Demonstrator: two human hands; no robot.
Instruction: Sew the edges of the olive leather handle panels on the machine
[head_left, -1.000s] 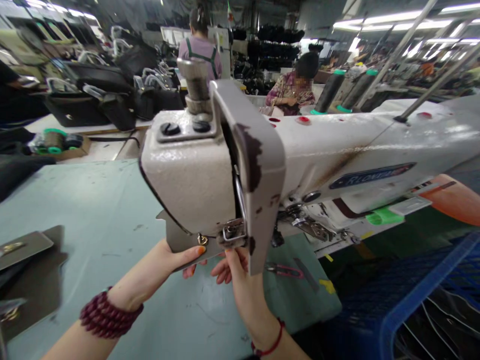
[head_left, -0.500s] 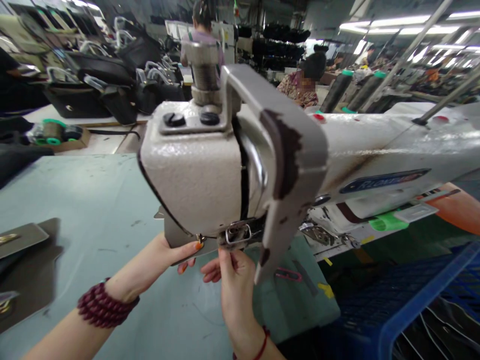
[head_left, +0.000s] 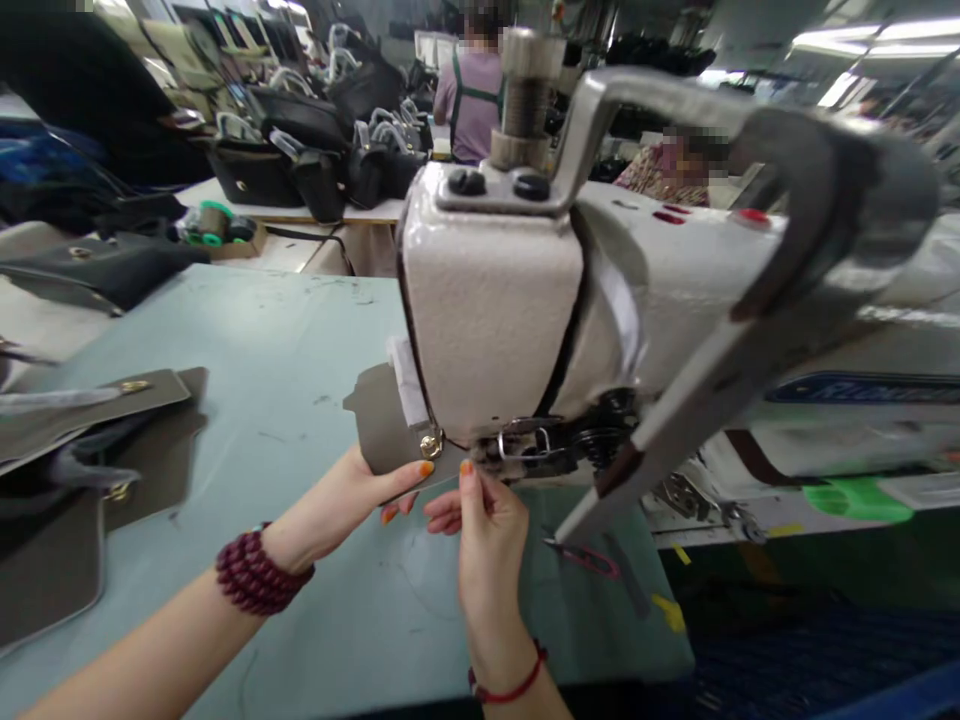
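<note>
1. The box [head_left: 259,240] across the way holds spools [head_left: 214,222] with bright green ends, 1 wound in brown thread, and dark ones beside it.
2. The basket [head_left: 911,695] at lower right is blue; its contents are too dark and blurred to tell.
3. Black bags [head_left: 255,172] crowd the bench behind the table, their handles wrapped in clear plastic.
4. The panel [head_left: 390,425] is flat, smooth and grey, with a small tab jutting from its left edge; it sits under the head of the machine [head_left: 491,300], its near edge beside the presser foot [head_left: 487,455].
5. A shiny gold clasp [head_left: 430,446] is on the panel, near a thin white strip [head_left: 406,382].
6. The left hand [head_left: 379,490] is clamped on the panel, thumb above and fingers beneath. Round maroon beads [head_left: 259,575] circle that wrist in several rows.
7. The right hand [head_left: 487,530] has its thumb tip at the panel's near edge, with the fingers curled below; whether they pinch it cannot be told. A thin red cord [head_left: 517,688] rings the wrist.
8. The machine is glossy off-white metal, with 2 black screws on top and a bent grey bar.
9. Pink-handled snips [head_left: 592,562] lie on the scuffed, pale green table [head_left: 352,640], right of the right hand.
10. Grey pieces [head_left: 154,490] with gold fittings lie overlapped at left.
</note>
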